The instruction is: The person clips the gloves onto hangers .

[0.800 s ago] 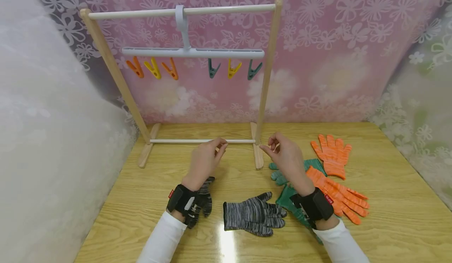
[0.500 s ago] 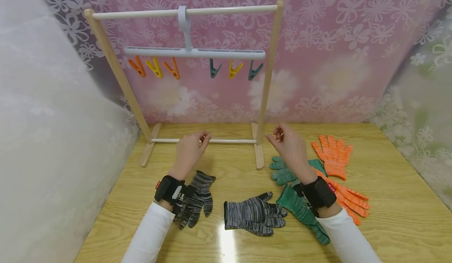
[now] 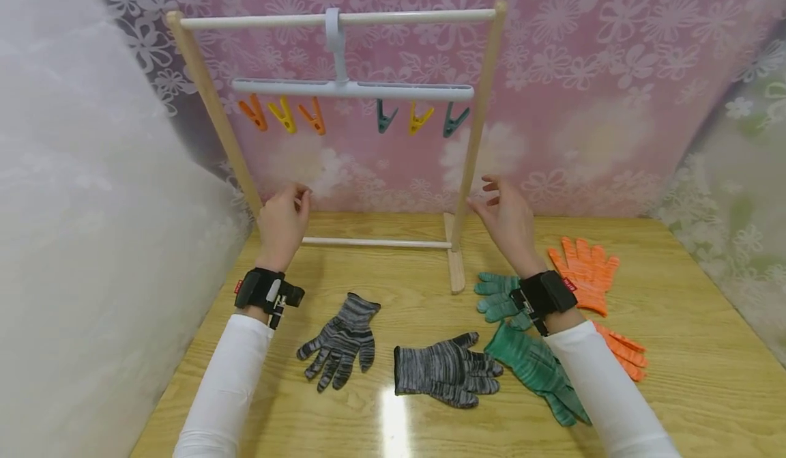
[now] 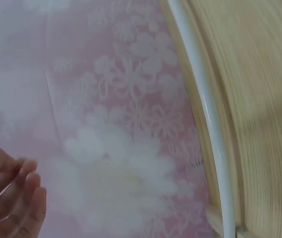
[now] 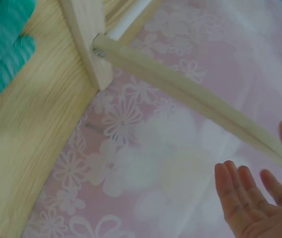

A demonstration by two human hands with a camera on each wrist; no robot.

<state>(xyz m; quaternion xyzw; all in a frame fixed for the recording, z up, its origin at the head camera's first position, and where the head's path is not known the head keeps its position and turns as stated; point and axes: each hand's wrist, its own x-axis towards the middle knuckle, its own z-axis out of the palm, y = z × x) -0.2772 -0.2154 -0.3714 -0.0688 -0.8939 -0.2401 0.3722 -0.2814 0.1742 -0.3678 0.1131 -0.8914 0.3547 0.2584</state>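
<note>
In the head view my left hand (image 3: 282,226) is raised near the left post of a wooden rack, fingers loosely bent. The left wrist view has its fingers (image 4: 34,198) with nothing between them. My right hand (image 3: 508,224) hovers beside the right post (image 3: 479,130), its thumb apart from the fingers; the right wrist view has that hand (image 5: 259,213) holding nothing. Above and between both hands, a pale grey hanger (image 3: 353,90) hangs from the white top bar (image 3: 264,21). Orange clothespins (image 3: 253,112), yellow clothespins (image 3: 282,115) and dark green clothespins (image 3: 385,117) dangle from it.
Two grey-black striped gloves (image 3: 344,342) lie on the wooden table (image 3: 368,431). Green gloves (image 3: 534,369) and orange gloves (image 3: 583,274) lie on the right, partly under my right arm. A floral curtain (image 3: 583,69) stands behind the rack's lower white bar (image 3: 381,242).
My left hand has moved left and up from the rack's lower bar to the left post. My right hand has risen and its fingers have spread. The left striped glove is now uncovered.
</note>
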